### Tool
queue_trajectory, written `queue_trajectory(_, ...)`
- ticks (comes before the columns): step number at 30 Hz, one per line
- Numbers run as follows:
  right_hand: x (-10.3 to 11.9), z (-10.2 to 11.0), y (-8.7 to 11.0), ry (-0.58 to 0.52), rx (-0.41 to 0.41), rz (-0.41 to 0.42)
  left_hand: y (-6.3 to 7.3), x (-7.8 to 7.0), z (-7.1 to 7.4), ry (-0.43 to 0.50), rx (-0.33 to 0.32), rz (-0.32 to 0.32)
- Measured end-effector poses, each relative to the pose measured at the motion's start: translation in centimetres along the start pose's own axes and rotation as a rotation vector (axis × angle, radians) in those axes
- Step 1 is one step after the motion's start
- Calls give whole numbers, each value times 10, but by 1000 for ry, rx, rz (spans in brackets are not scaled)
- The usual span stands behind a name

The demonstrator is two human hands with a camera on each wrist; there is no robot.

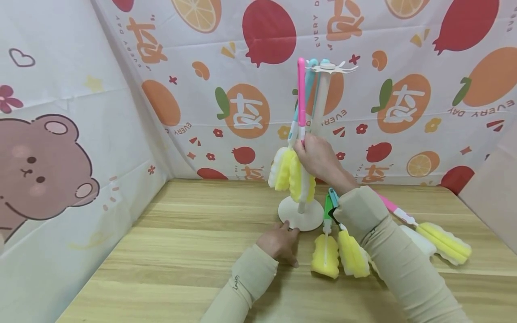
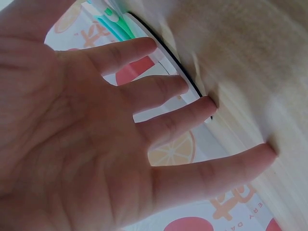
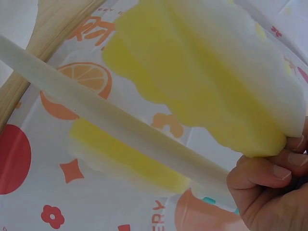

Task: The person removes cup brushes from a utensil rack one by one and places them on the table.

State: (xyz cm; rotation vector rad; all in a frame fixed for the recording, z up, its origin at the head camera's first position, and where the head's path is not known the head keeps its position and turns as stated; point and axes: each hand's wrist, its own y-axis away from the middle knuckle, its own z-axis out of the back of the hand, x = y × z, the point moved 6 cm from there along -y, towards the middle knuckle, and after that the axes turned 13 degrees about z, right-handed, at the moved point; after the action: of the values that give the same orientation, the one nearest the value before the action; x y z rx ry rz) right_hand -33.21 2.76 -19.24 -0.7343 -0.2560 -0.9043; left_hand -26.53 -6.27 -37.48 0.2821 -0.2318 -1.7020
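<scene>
A cream stand with a round base and a pronged top rises from the table. My right hand grips a pink-handled sponge brush near its neck, sponge end down, beside the post. The pink handle's tip is level with the prongs. In the right wrist view, its yellow-and-white sponge fills the space in front of the post. Blue-handled sponge brushes hang at the prongs behind it. Fingers spread and nearly straight, my left hand touches the base's front edge and the tabletop.
On the table right of the base lie a green-handled sponge brush, another yellow-and-white sponge brush and a pink-handled one. A white item is partly hidden by the right sleeve. Printed cloth stands behind the table.
</scene>
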Motion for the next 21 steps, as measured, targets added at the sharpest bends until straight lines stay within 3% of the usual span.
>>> queue_trajectory(21,-2,0,2,50,-7,0,-1,0,-2,20,7,5)
